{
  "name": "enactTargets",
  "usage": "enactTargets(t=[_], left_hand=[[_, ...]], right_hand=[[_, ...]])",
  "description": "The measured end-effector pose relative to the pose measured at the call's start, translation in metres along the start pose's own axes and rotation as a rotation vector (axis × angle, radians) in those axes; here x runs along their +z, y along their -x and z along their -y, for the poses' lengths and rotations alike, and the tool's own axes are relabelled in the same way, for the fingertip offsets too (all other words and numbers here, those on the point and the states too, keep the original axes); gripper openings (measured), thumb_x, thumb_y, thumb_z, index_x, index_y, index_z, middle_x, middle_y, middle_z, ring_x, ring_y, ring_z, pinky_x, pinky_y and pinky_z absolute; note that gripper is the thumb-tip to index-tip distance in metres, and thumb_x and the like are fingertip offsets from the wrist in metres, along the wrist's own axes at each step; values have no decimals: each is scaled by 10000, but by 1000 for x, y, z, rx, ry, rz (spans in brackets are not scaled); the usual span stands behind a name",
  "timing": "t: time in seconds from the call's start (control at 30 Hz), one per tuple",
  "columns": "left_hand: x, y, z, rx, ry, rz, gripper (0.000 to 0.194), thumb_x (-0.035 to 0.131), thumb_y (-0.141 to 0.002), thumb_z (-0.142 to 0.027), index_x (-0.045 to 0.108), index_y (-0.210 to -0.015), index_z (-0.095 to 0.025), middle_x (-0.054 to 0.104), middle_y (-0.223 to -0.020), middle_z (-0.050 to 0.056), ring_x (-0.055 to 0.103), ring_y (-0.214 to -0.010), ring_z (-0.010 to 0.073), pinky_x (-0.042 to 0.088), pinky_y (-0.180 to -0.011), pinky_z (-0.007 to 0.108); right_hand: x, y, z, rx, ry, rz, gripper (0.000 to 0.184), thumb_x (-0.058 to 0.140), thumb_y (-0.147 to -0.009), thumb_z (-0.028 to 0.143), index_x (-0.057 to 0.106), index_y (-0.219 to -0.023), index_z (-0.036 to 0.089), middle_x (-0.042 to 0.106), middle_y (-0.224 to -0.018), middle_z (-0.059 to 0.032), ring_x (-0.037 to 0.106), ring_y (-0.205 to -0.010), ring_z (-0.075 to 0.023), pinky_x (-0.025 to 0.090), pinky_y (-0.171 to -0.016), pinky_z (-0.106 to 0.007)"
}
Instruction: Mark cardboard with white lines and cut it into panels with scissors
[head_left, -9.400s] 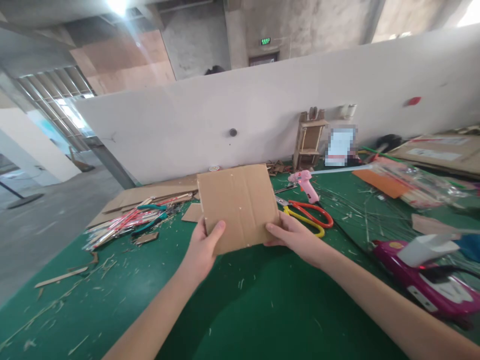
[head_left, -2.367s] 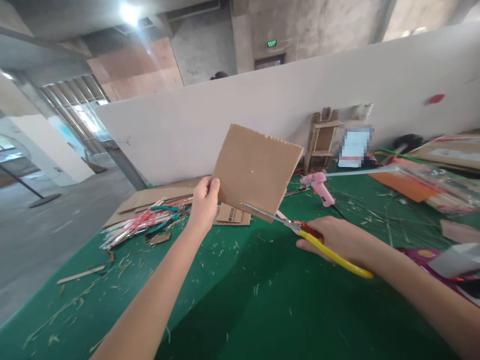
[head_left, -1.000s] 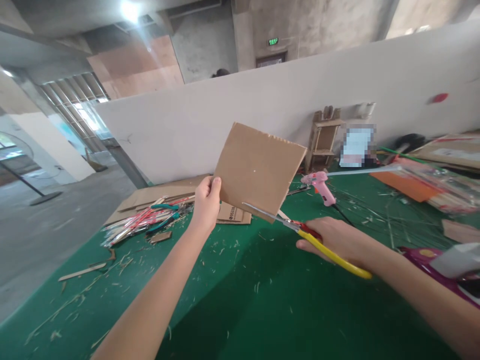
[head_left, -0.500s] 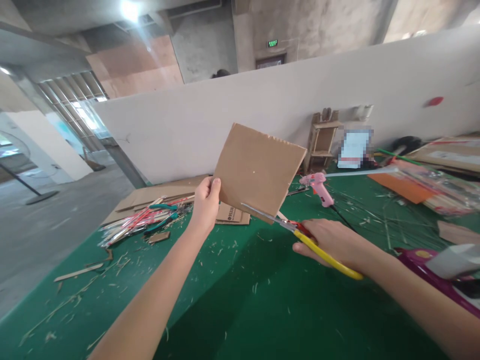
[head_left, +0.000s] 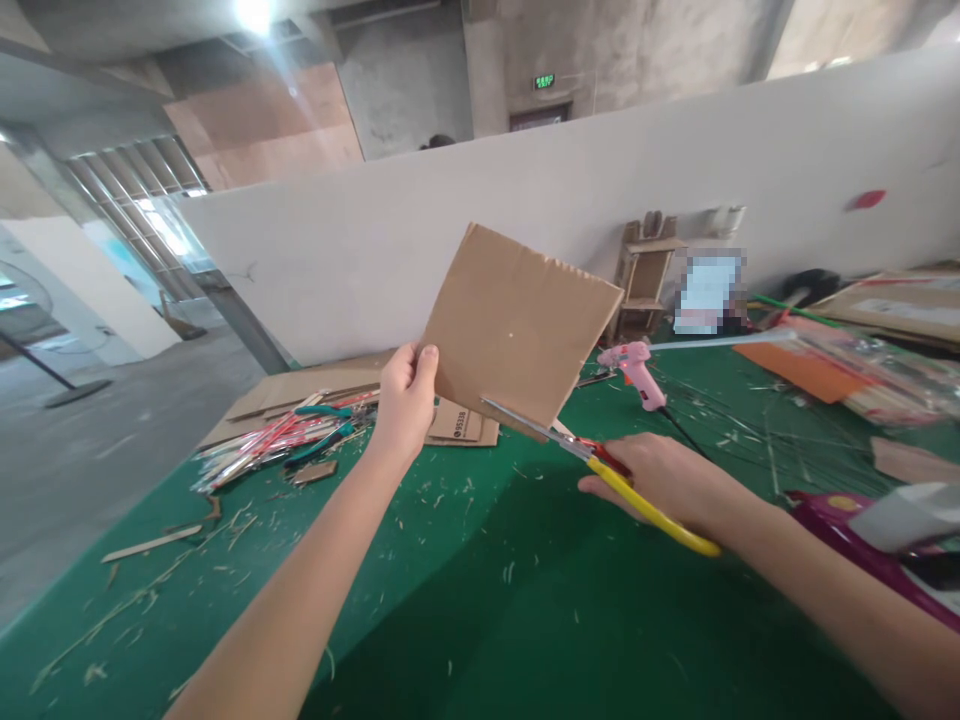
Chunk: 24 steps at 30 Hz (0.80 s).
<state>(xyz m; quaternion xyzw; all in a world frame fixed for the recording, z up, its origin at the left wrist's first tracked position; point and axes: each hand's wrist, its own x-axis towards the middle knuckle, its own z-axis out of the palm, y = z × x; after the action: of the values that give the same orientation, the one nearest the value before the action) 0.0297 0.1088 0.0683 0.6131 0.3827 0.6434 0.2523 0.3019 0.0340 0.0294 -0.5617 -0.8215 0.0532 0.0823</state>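
Note:
My left hand (head_left: 407, 392) grips a flat square of brown cardboard (head_left: 521, 325) by its left edge, thumb on the near face. The sheet is held tilted above the green table. In my right hand (head_left: 656, 475) is a pair of scissors (head_left: 574, 445) with a yellow handle loop and some red near the pivot. One blade lies across the near face of the cardboard along its lower edge; the other blade is mostly hidden behind the sheet. My right fingers are partly hidden by the handles.
A pink glue gun (head_left: 637, 370) stands at right with its cord trailing. Teal-handled pliers (head_left: 322, 440) and wrapped sticks lie at left near cardboard sheets (head_left: 300, 390). A small cardboard shelf (head_left: 646, 275) leans near the white partition (head_left: 420, 230). Scraps litter the green table (head_left: 450, 600).
The cardboard's top has tipped slightly up, and its right corner has moved a little to the right. Both hands keep their hold, and the scissors stay at the lower edge.

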Motion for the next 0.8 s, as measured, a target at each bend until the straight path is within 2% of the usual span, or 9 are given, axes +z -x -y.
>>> enactTargets(t=[0.33, 0.67, 0.8], left_hand=[[-5, -4, -3, -10, -9, 21, 238, 522, -855, -388, 615, -860, -169, 618, -799, 51, 539, -732, 157, 426, -664, 264], [-10, -10, -7, -28, 24, 40, 239, 536, -842, -392, 602, -828, -163, 612, -770, 38, 543, -717, 152, 427, -650, 259], [-12, -12, -3, -26, 65, 54, 244, 549, -839, -392, 605, -848, -155, 614, -762, 34, 550, -714, 148, 432, -646, 254]], right_hand=[[3, -1, 4, -15, 17, -5, 566, 305, -850, 685, 538, -663, 204, 624, -633, -63, 577, -549, -203, 345, -499, -294], [8, 0, 10, -35, 100, -52, 573, 273, -882, 646, 548, -658, 195, 632, -633, -87, 601, -569, -229, 336, -508, -300], [9, -1, 11, 19, 29, -63, 556, 326, -845, 679, 525, -642, 200, 616, -621, -71, 553, -531, -195, 300, -481, -290]])
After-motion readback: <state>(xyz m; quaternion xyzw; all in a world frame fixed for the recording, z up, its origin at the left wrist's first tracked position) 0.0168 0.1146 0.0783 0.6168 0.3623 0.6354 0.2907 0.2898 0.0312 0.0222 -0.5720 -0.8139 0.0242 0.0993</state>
